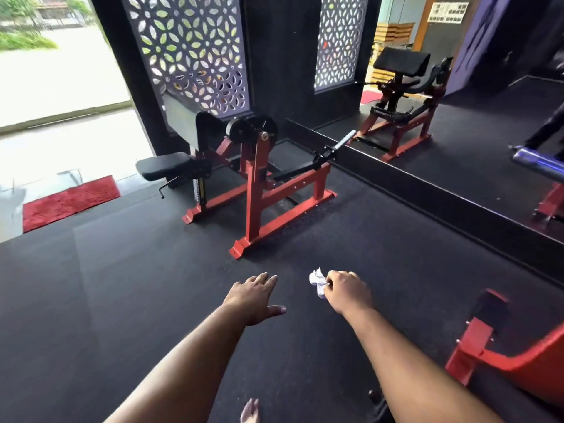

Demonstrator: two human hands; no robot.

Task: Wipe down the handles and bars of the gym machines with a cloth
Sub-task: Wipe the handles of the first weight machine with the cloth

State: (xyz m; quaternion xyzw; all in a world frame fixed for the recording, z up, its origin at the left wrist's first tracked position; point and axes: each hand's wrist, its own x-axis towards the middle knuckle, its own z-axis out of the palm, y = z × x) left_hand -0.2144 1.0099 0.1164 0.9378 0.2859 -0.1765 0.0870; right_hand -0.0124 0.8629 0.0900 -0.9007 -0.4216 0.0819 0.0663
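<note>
A red-framed gym machine (259, 190) with a black seat (164, 166), a black arm pad and a silver weight peg (345, 139) stands ahead on the black rubber floor. Both my arms reach forward over the floor, well short of the machine. My right hand (346, 290) grips a small crumpled white cloth (318, 282) that sticks out to its left. My left hand (254, 296) is held out flat with fingers straight and thumb spread, holding nothing.
A wall mirror (457, 132) runs along the right and reflects the machine. Part of another red machine (500, 358) sits at the lower right. A red mat (70, 201) lies by the glass front on the left. My bare foot (250, 410) shows at the bottom edge.
</note>
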